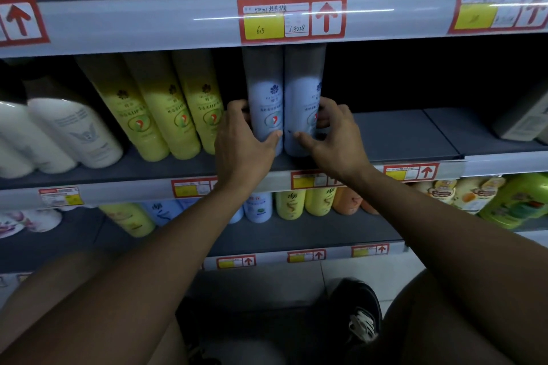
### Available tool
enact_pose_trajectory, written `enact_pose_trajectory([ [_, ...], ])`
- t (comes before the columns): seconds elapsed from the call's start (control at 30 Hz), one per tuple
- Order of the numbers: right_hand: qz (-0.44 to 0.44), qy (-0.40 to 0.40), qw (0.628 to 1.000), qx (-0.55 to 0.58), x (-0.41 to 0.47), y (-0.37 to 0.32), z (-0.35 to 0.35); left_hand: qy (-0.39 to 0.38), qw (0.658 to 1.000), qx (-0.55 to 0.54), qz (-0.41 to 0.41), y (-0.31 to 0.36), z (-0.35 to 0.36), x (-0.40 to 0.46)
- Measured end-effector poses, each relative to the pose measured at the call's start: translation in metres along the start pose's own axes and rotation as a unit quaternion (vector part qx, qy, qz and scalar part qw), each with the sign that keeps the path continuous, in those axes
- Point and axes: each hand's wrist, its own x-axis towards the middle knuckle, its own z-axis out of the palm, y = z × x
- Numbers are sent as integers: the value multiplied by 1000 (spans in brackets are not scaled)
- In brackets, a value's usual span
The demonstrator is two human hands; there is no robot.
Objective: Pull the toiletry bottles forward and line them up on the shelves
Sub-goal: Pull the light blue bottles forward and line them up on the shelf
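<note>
Two pale blue toiletry bottles [264, 104] stand upright, touching side by side, near the front edge of the middle shelf [400, 139]. The left hand [243, 139] curls round the left bottle, the right hand [335, 136] round the right one. Three yellow bottles [166, 109] stand just beside them, seemingly level in the dim light.
</note>
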Motion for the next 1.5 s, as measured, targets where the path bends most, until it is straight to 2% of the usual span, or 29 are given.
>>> enact_pose_trajectory([
  [0.9, -10, 21, 1000, 18, 1, 6, 5, 28, 1000, -4, -13, -3, 5, -2],
  [1.3, -14, 23, 1000, 10, 1, 4, 5, 23, 999, -22, -4, -3, 5, -3],
  [1.5, -10, 15, 1000, 5, -5, 0, 1, -6, 998, -57, -14, -8, 2, -9],
])
